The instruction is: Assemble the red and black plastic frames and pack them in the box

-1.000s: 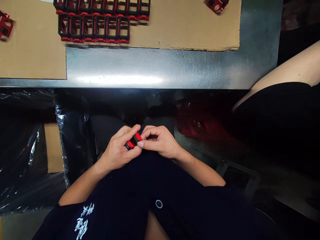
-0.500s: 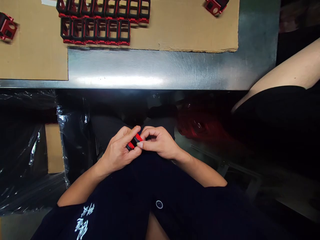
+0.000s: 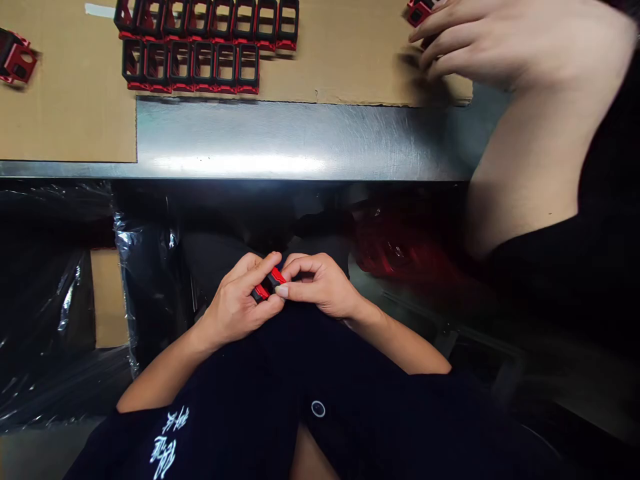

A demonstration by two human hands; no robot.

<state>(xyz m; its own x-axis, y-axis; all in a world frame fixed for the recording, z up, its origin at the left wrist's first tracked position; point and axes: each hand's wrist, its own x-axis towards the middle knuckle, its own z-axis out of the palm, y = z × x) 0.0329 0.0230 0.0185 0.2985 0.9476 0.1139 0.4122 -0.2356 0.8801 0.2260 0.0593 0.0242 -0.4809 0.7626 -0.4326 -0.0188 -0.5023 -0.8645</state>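
Observation:
Over my lap, below the table's front edge, my left hand (image 3: 237, 300) and my right hand (image 3: 317, 283) meet on one small red-and-black plastic part (image 3: 267, 283). The fingers of both hands are curled and pinched round it, thumbs pressed against its sides. Most of the part is hidden by my fingers. My forearms rest on my dark clothing.
On the steel table (image 3: 300, 140) lies cardboard (image 3: 350, 53) with two rows of several red-and-black frames (image 3: 205, 43), and a loose one at far left (image 3: 17, 57). Another person's hand (image 3: 480, 37) reaches over a loose part (image 3: 417, 12) at top right. Plastic bags (image 3: 60, 300) hang at left.
Another person's arm has swung in from the right, and their hand now reaches over the loose part on the cardboard. My own hands have hardly moved.

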